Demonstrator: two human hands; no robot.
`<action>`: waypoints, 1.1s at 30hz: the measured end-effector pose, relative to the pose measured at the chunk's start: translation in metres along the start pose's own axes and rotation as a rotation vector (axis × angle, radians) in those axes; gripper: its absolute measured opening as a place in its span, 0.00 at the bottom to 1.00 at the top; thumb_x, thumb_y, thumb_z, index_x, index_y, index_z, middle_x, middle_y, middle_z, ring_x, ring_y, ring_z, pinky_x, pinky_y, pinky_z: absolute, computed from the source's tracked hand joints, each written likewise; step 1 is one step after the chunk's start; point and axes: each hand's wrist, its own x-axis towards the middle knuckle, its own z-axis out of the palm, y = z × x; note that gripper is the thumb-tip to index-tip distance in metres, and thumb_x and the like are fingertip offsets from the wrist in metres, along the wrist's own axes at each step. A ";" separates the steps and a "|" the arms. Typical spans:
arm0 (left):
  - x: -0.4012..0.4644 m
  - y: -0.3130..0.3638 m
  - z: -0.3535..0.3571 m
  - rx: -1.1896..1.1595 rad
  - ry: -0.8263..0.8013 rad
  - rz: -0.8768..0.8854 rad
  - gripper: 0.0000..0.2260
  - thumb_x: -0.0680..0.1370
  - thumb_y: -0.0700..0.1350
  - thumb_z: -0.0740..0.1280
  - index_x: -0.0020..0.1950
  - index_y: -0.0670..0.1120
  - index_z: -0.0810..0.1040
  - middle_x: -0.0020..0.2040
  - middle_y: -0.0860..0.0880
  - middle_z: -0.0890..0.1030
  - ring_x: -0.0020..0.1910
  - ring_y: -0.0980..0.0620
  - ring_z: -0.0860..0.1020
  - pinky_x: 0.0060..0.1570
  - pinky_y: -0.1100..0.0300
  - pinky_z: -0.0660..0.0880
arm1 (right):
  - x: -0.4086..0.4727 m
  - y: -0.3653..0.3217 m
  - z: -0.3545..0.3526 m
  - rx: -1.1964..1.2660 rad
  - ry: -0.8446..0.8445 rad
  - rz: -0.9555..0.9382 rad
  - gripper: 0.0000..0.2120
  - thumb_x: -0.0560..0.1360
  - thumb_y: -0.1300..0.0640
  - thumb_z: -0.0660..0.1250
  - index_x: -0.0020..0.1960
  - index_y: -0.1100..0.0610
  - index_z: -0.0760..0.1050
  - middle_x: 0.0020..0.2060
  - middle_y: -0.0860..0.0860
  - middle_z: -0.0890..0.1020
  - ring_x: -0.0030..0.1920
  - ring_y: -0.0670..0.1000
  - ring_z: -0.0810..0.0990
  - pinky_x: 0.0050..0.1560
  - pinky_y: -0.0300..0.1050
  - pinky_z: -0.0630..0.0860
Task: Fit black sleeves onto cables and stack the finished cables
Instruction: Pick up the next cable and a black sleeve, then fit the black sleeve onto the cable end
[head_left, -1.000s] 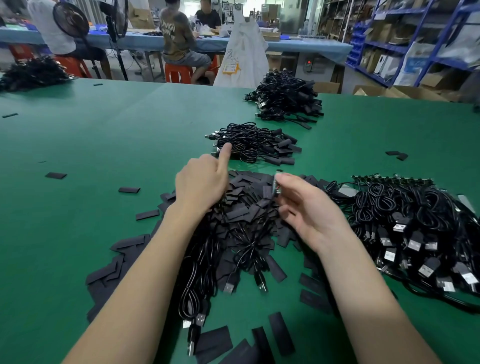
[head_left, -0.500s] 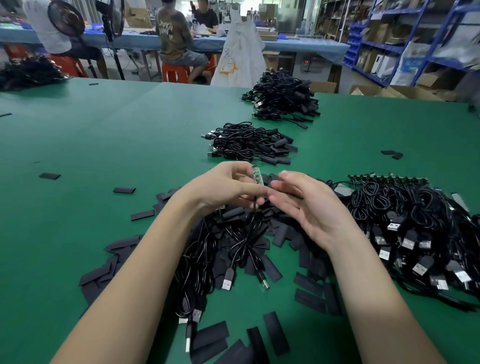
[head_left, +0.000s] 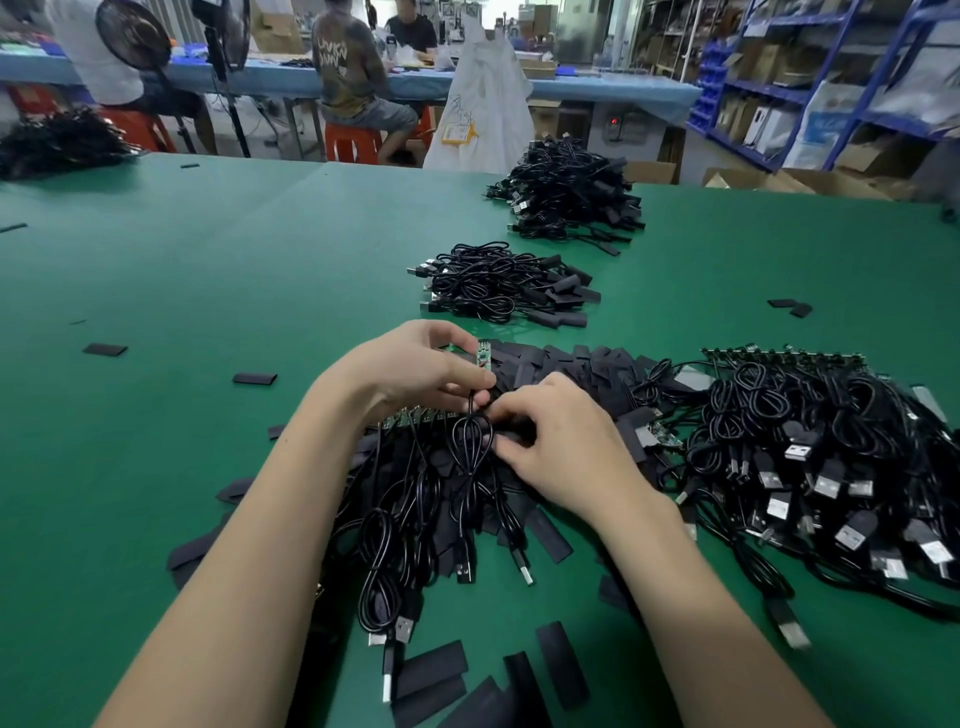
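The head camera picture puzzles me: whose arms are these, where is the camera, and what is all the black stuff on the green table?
No machine here. A person wears a camera on the head, looking forward and down, so you see their own two bare arms. The left hand pinches a cable just below its small green circuit board, which points up. The right hand has its fingers curled in the pile of flat black sleeves, seemingly picking one; exactly what it grips is hidden. On the green table, bare cables lie at the right, and sleeved cables are stacked farther away, with a bigger stack behind. Loose sleeves lie scattered nearby. Other people sit at a bench in the background.
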 end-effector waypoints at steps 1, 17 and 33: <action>0.000 0.000 0.002 -0.008 -0.001 0.003 0.15 0.74 0.30 0.73 0.56 0.39 0.73 0.40 0.42 0.82 0.32 0.51 0.81 0.35 0.60 0.82 | 0.001 0.002 -0.002 -0.015 0.006 0.018 0.08 0.73 0.49 0.74 0.51 0.40 0.82 0.40 0.39 0.76 0.51 0.48 0.75 0.50 0.47 0.77; 0.002 -0.002 0.041 0.378 -0.056 0.265 0.10 0.77 0.37 0.73 0.57 0.43 0.79 0.39 0.52 0.80 0.32 0.56 0.77 0.33 0.70 0.72 | -0.002 0.049 -0.052 0.697 0.200 0.411 0.09 0.73 0.60 0.77 0.52 0.53 0.85 0.44 0.48 0.88 0.44 0.44 0.86 0.46 0.34 0.80; 0.001 0.000 0.045 0.230 -0.168 0.291 0.10 0.76 0.35 0.74 0.55 0.45 0.82 0.40 0.49 0.81 0.36 0.52 0.78 0.38 0.64 0.75 | -0.003 0.037 -0.058 1.480 0.309 0.498 0.16 0.65 0.66 0.75 0.53 0.65 0.82 0.45 0.57 0.88 0.44 0.50 0.87 0.44 0.35 0.81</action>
